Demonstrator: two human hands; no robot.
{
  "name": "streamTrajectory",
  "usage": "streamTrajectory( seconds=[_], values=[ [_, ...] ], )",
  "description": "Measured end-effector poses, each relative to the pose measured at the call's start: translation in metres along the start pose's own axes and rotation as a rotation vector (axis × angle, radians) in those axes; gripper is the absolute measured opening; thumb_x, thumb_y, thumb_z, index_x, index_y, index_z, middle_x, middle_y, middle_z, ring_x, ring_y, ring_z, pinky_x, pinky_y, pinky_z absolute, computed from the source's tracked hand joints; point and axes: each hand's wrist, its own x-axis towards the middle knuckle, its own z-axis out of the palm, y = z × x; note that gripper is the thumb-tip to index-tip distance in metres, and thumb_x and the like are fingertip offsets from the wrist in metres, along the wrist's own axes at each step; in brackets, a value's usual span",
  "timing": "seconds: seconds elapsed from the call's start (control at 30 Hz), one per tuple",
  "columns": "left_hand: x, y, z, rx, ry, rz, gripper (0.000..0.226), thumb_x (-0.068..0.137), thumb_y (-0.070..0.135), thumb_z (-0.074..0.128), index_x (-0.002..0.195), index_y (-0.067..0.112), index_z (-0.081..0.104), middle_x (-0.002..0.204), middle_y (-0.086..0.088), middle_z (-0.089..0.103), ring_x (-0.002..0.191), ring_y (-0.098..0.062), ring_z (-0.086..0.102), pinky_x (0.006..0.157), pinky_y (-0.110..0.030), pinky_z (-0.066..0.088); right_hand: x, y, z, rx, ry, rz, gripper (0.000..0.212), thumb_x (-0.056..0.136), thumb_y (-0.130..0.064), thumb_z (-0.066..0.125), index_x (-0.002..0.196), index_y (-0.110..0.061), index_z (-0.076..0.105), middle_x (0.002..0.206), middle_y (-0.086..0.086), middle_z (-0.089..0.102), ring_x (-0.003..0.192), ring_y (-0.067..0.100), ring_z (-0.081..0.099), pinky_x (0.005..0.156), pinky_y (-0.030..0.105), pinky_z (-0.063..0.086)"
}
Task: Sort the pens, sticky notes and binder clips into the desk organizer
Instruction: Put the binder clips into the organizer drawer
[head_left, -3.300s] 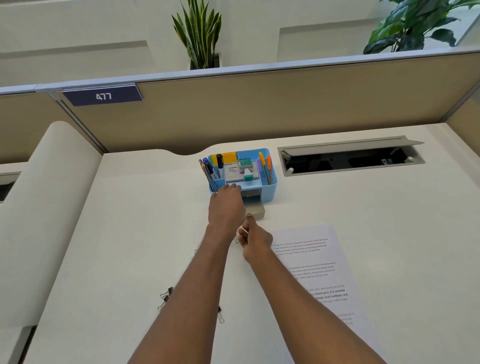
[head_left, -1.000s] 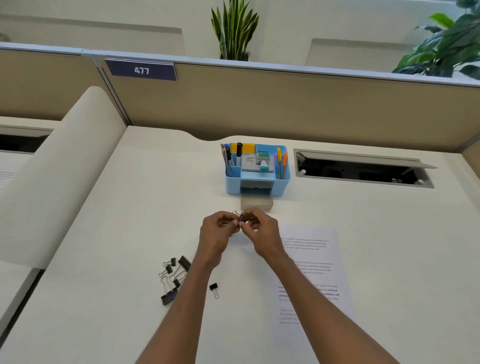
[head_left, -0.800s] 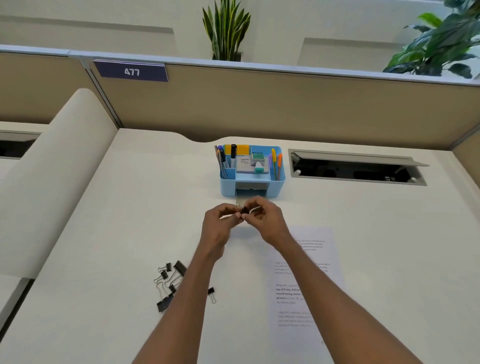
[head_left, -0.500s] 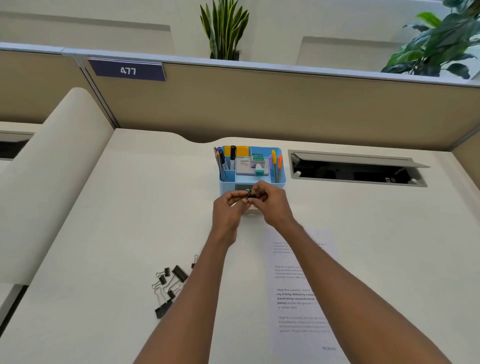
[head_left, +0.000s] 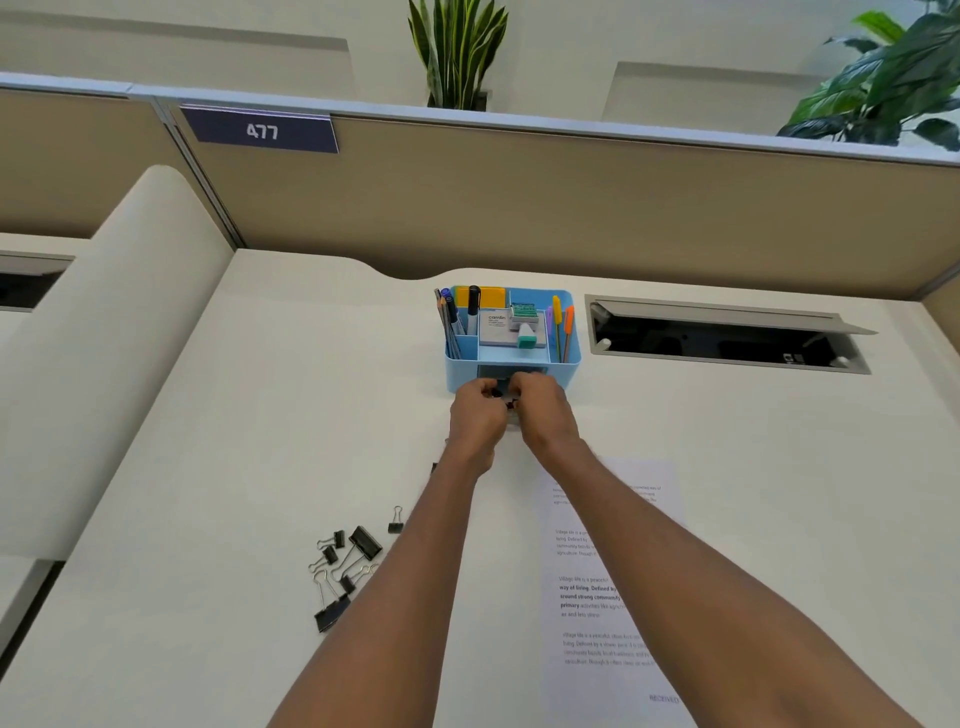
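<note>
A light blue desk organizer (head_left: 567, 364) stands at the back of the desk, holding pens (head_left: 452, 322) on its left, orange and yellow pens (head_left: 562, 325) on its right, and yellow sticky notes (head_left: 491, 297) behind. My left hand (head_left: 477, 415) and my right hand (head_left: 543, 410) meet right in front of its drawer opening, both pinching a small black binder clip (head_left: 506, 402), mostly hidden by the fingers. The pulled-out drawer is covered by my hands. Several black binder clips (head_left: 345, 566) lie loose at the near left.
A printed sheet of paper (head_left: 613, 587) lies under my right forearm. An open cable hatch (head_left: 727, 338) is set into the desk right of the organizer. A tan partition runs along the back, and a curved panel rises at the left.
Both hands carried the small clip from mid-desk forward to the organizer's front. The view followed them toward the organizer.
</note>
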Motion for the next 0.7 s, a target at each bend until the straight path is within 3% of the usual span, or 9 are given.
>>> streamTrajectory(
  seconds=[0.07,0.13,0.17,0.23,0.3,0.47,0.7],
  values=[
    [-0.004,0.002,-0.002,0.038,0.009,0.026,0.048,0.09,-0.01,0.047,0.131,0.009,0.064,0.126,-0.01,0.068,0.112,-0.025,0.063,0.094,-0.037,0.058,-0.004,-0.001,-0.003,0.021,-0.001,0.013,0.03,0.096,-0.021,0.042,0.107,-0.007,0.067,0.103,0.011,0.068,0.096,0.028,0.063,0.078,0.035,0.055],
    [-0.014,0.004,-0.003,0.078,0.051,0.066,0.05,0.092,-0.008,0.047,0.136,0.01,0.061,0.131,-0.008,0.065,0.112,-0.021,0.06,0.092,-0.03,0.054,-0.01,0.0,-0.008,-0.153,-0.02,-0.108,0.028,0.101,-0.014,0.043,0.115,-0.005,0.066,0.114,0.012,0.066,0.095,0.023,0.061,0.069,0.011,0.051],
    [-0.02,0.005,-0.004,0.098,0.084,0.1,0.048,0.094,-0.006,0.048,0.136,0.011,0.062,0.132,-0.007,0.065,0.111,-0.019,0.06,0.092,-0.028,0.052,-0.013,0.002,-0.01,-0.295,-0.001,-0.195,0.026,0.101,-0.011,0.047,0.119,-0.006,0.065,0.118,0.011,0.066,0.099,0.021,0.061,0.071,0.008,0.05],
    [-0.036,0.006,-0.006,0.142,0.146,0.183,0.043,0.095,-0.002,0.05,0.134,0.011,0.064,0.131,-0.007,0.067,0.113,-0.02,0.062,0.093,-0.025,0.049,-0.028,0.001,-0.009,-0.539,0.075,-0.378,0.026,0.098,-0.011,0.059,0.123,-0.013,0.066,0.122,0.007,0.067,0.106,0.022,0.062,0.084,0.024,0.055],
    [-0.055,0.0,-0.01,0.178,0.187,0.249,0.039,0.096,0.001,0.052,0.131,0.01,0.064,0.131,-0.007,0.068,0.119,-0.02,0.063,0.099,-0.026,0.048,-0.052,0.002,-0.002,-0.564,0.137,-0.514,0.029,0.094,-0.014,0.068,0.123,-0.015,0.067,0.12,0.006,0.068,0.106,0.022,0.063,0.084,0.034,0.057],
    [-0.102,-0.044,-0.044,0.278,0.298,0.353,0.04,0.093,-0.001,0.051,0.129,0.012,0.064,0.13,-0.003,0.064,0.12,-0.018,0.058,0.107,-0.032,0.046,-0.115,0.016,0.028,-0.471,0.071,-0.623,0.028,0.09,-0.008,0.066,0.117,-0.015,0.067,0.112,0.003,0.066,0.101,0.02,0.062,0.079,0.037,0.056],
    [-0.152,-0.123,-0.123,0.36,0.538,0.304,0.034,0.095,0.002,0.056,0.122,0.02,0.066,0.121,0.006,0.061,0.117,-0.017,0.054,0.092,-0.028,0.047,-0.166,0.02,0.083,-0.448,-0.239,-0.699,0.022,0.097,-0.021,0.058,0.116,-0.02,0.068,0.113,-0.004,0.065,0.105,0.014,0.059,0.084,0.035,0.052]
  ],
)
